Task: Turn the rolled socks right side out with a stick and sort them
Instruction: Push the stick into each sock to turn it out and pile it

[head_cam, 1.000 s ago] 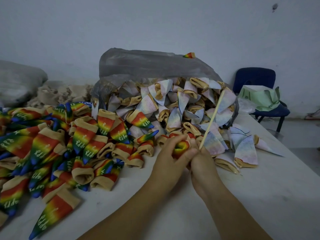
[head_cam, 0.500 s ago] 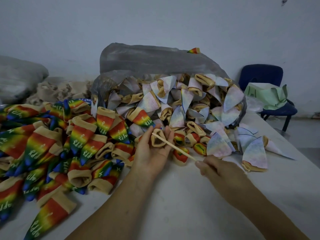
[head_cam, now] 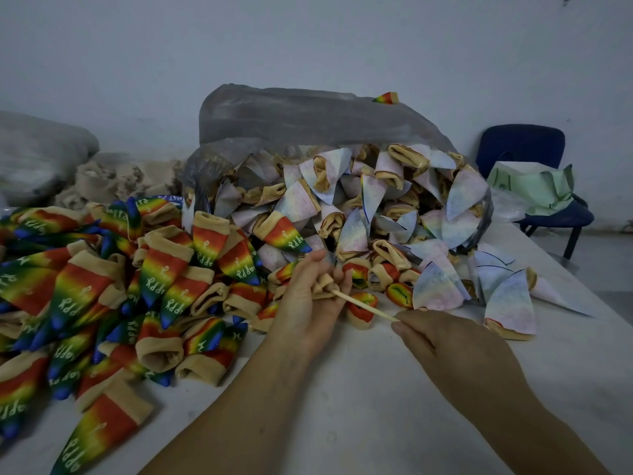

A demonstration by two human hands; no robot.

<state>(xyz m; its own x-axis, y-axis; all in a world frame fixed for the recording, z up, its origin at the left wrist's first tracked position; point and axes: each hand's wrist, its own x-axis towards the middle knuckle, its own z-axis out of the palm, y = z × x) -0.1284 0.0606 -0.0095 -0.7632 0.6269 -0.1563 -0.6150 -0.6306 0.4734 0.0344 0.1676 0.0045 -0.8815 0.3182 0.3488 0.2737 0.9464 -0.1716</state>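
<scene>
Rolled sock (head_cam: 323,285) sat gripped in the left hand (head_cam: 303,311); right hand (head_cam: 445,342) pinched the stick (head_cam: 363,306) entering it, over table (head_cam: 342,413) fronting the sock pile (head_cam: 164,269).

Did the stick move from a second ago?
Yes. The stick swung down and left, away from the grey bag, and now pokes into the sock in the left hand.

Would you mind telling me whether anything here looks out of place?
Yes: one rainbow sock lies alone on top of the grey plastic bag, well apart from the rainbow pile of turned socks at the left.
</scene>
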